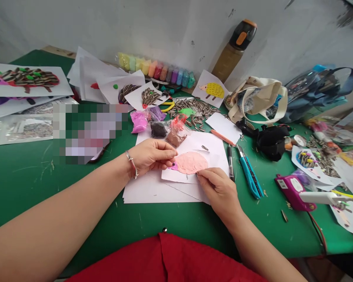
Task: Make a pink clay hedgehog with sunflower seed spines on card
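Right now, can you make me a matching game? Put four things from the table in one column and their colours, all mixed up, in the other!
Things:
1. Clay circle
2. Craft knife handle
3. Dotted hedgehog's body
4. Person's shirt

Colours:
A. Yellow
B. Red
C. Pink
D. Blue

Pairs: 1-C, 2-D, 3-A, 4-B

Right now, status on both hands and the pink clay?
Left hand at pink clay disc's left edge. Right hand at its lower edge, on white paper. Striped seed above the disc.
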The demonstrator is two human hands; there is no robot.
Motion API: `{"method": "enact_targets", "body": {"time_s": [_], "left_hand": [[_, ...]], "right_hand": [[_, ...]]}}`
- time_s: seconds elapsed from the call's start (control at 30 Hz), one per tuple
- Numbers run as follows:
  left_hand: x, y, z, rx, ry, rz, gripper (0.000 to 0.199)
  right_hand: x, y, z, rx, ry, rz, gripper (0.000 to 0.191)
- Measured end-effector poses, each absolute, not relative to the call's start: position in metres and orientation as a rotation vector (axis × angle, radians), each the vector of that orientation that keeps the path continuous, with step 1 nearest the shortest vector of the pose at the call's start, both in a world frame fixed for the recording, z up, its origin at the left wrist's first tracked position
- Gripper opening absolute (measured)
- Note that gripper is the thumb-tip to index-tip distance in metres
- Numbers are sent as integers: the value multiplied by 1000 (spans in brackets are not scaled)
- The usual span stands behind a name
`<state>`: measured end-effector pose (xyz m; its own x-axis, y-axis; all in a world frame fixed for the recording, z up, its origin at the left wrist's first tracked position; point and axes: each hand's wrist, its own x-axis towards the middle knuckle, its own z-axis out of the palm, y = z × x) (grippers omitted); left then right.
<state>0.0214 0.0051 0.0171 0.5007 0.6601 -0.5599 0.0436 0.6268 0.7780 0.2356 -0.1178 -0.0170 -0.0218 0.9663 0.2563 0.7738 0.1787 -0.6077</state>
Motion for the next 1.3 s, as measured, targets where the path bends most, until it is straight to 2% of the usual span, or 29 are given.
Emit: {"method": "enact_targets", "body": {"time_s": [0.67, 1.03, 1.3], "left_hand": [[21, 6, 15, 835, 976, 424, 16], [21, 6, 16, 827, 984, 428, 16], [21, 6, 17, 823, 982, 423, 16]], "right_hand": [[237, -120, -11, -1606, -1839, 452, 22], [237, -125, -11, -1625, -1978, 327, 24], [240, -121, -11, -1615, -1871, 420, 21]]}}
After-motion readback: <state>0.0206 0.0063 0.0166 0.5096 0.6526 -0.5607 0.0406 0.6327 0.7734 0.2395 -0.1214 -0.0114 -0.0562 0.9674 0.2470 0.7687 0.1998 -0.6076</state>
